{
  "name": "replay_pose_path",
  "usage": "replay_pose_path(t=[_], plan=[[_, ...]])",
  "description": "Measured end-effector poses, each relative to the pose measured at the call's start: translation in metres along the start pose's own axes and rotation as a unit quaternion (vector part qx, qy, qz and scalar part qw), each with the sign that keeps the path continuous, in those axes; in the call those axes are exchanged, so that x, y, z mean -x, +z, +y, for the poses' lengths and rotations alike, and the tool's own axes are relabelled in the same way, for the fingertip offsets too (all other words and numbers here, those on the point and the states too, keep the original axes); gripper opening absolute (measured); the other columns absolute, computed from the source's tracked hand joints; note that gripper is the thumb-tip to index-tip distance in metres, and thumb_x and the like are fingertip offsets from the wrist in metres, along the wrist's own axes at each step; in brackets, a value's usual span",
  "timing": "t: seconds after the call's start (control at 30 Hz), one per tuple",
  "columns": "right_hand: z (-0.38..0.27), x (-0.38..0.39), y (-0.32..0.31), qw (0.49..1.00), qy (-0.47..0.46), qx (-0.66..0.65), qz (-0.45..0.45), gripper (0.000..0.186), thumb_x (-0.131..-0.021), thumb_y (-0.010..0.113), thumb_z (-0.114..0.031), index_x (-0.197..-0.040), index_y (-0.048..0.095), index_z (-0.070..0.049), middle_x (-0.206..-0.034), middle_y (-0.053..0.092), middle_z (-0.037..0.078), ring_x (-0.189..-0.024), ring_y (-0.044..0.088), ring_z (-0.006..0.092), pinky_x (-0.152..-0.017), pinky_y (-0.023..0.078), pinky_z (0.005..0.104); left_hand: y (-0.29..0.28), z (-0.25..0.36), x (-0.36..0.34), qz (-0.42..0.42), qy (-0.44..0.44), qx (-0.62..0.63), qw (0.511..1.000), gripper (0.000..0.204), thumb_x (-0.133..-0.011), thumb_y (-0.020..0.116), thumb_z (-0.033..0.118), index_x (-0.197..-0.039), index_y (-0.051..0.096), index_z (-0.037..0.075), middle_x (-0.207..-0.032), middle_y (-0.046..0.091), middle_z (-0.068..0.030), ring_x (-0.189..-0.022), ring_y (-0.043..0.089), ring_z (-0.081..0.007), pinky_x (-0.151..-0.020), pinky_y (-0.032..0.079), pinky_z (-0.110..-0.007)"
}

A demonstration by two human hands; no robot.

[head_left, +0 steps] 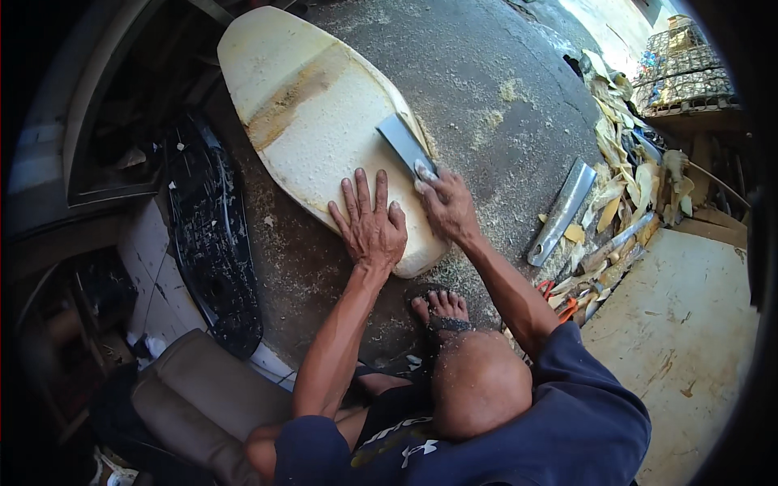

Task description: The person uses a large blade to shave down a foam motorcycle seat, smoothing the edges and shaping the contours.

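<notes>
A long cream foam pad [316, 134], shaped like a motorcycle seat cushion, lies on the dark ground with a brownish worn band across it. My left hand [373, 225] presses flat on the pad near its closer end, fingers spread. My right hand [447, 206] is closed around one end of a flat grey metal scraping blade [399, 139], with something whitish wrapped at the grip. The blade rests along the pad's right side, its far end pointing up and left. Small foam crumbs dot the pad. The blade's working edge is hard to make out.
A black plastic seat base [212, 235] lies left of the pad, beside a brown padded seat [215, 405]. On the right are a curved metal piece [562, 213], foam scraps [608, 146], orange handles [570, 310], a pale board [673, 348] and a wire cage [682, 69]. My sandalled foot [443, 309] is close by.
</notes>
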State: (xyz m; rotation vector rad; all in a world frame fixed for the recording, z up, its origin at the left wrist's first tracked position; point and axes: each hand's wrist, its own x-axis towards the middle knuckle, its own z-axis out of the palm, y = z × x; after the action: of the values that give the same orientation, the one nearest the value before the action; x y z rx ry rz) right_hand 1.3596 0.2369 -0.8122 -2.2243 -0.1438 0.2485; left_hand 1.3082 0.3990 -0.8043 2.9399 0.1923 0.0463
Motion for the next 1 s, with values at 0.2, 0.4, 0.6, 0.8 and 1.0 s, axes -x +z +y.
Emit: replay_pose_path(t=[0.2,0.4,0.6,0.8,1.0], plan=[[0.0,0.032,0.003,0.998,-0.008,-0.057,0.025,0.033,-0.097,0.069,-0.025,-0.123,0.074,-0.005,-0.131,0.064,0.02,-0.118,0.054,0.0392,-0.105,0.044,0.0467,0.006,-0.005,0.006,0.013,0.0,-0.002,1.0,0.067,-0.1,0.051,0.031,-0.164,0.033,0.023,-0.172,0.023,-0.0141,-0.157,0.02,-0.0416,-0.123,0.01,-0.068],[0.02,0.062,0.017,0.995,-0.095,-0.018,-0.002,0.043,-0.098,0.067,-0.023,-0.139,0.067,-0.01,-0.15,0.054,0.02,-0.129,0.051,0.0381,-0.114,0.038,0.0451,0.011,-0.021,0.009,-0.009,-0.013,-0.037,0.999,0.065,-0.099,0.051,0.033,-0.162,0.039,0.02,-0.172,0.023,-0.0138,-0.157,0.022,-0.0422,-0.121,0.011,-0.07],[0.002,-0.027,-0.001,0.995,-0.075,-0.02,0.065,0.027,-0.094,0.073,-0.025,-0.11,0.077,-0.004,-0.134,0.061,0.022,-0.118,0.052,0.0402,-0.101,0.045,0.0472,0.012,0.003,0.0,0.014,0.008,-0.011,1.0,0.064,-0.1,0.049,0.03,-0.163,0.037,0.021,-0.173,0.022,-0.0127,-0.158,0.02,-0.041,-0.122,0.011,-0.069],[0.002,0.104,0.0,0.994,-0.099,-0.046,0.009,0.035,-0.093,0.072,-0.019,-0.126,0.075,-0.009,-0.139,0.058,0.026,-0.125,0.051,0.0409,-0.109,0.041,0.0489,0.01,-0.015,0.017,-0.007,-0.003,-0.03,1.0,0.063,-0.101,0.048,0.028,-0.162,0.037,0.02,-0.172,0.022,-0.0143,-0.158,0.017,-0.044,-0.123,0.008,-0.07],[0.015,-0.023,0.003,0.993,-0.086,-0.029,0.072,0.03,-0.094,0.072,-0.024,-0.116,0.077,-0.006,-0.117,0.061,0.022,-0.111,0.052,0.0401,-0.097,0.044,0.0494,0.015,0.008,0.01,-0.003,0.018,-0.001,1.0,0.059,-0.104,0.045,0.033,-0.16,0.041,0.017,-0.172,0.022,-0.0153,-0.158,0.017,-0.0435,-0.122,0.01,-0.07]])
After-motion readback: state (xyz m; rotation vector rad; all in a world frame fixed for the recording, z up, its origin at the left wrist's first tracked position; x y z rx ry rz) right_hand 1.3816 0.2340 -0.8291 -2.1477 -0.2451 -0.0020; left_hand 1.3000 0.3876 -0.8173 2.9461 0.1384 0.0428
